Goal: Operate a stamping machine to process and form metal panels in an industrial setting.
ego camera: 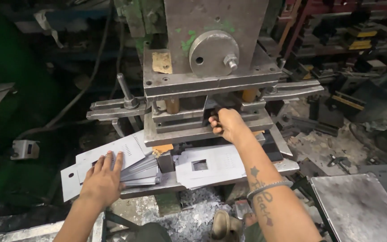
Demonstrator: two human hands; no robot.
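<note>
At a metal punch press (211,67), the person's right hand (227,125) reaches into the die gap, fingers curled around a dark part there; just what it grips cannot be told. The left hand (101,179) lies flat, fingers spread, on a fanned stack of grey perforated sheets (131,161) at the left of the press bed. A second pile of sheets with square cut-outs (211,166) sits at the right, suggesting work partly done. Metal scrap (189,215) litters the floor below.
</note>
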